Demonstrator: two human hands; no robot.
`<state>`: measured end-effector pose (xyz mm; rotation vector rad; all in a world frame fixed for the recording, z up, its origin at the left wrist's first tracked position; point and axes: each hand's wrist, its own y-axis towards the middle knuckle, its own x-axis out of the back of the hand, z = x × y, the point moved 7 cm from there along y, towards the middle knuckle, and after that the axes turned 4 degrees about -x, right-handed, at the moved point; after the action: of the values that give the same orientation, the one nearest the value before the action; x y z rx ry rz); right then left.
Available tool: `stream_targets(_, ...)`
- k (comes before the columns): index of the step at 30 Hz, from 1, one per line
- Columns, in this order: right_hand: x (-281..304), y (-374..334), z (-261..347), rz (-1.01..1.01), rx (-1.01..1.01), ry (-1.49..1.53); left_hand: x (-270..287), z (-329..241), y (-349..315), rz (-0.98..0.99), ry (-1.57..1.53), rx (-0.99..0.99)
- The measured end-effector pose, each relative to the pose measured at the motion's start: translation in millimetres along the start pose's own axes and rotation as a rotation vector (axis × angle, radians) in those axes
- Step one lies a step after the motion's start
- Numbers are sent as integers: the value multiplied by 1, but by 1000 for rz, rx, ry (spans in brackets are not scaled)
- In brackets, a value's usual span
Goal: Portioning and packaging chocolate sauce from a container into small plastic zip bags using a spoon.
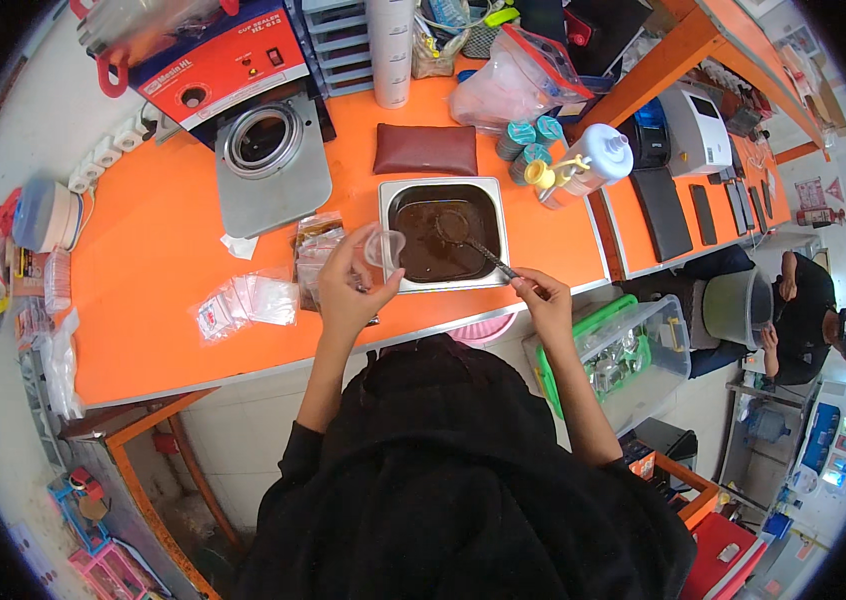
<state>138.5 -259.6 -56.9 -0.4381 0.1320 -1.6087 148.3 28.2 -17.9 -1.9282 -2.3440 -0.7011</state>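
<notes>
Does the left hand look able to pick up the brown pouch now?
Probably not as it stands: the left hand is taken up by a clear cup. The way over to the pouch, beyond the tray, otherwise looks free.

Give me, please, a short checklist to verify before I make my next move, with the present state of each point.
1. Left hand holds the clear cup: ok.
2. Right hand grips the ladle by its handle: ok.
3. Ladle's bowl is within the metal tray, at the dark liquid: ok.
4. Cup shows no dark liquid inside: ok.
5. Cup is free of the tray's left rim: cannot tell; they overlap in this view.
6. Ladle's bowl is full: cannot tell.
</notes>
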Motion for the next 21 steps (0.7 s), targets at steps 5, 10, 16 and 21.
stream_targets(5,17,-10,35,-88,-14,-84,-30,-2,19,99,37,-20)
stream_targets(10,18,-24,101,-129,208,-66,-51,-4,34,144,-55,95)
stream_targets(16,5,-46,139,-285,532,-416,-55,-25,47,99,101,-134)
stream_targets(21,1,-60,149,-446,827,-555,-53,-24,49,61,45,-113)
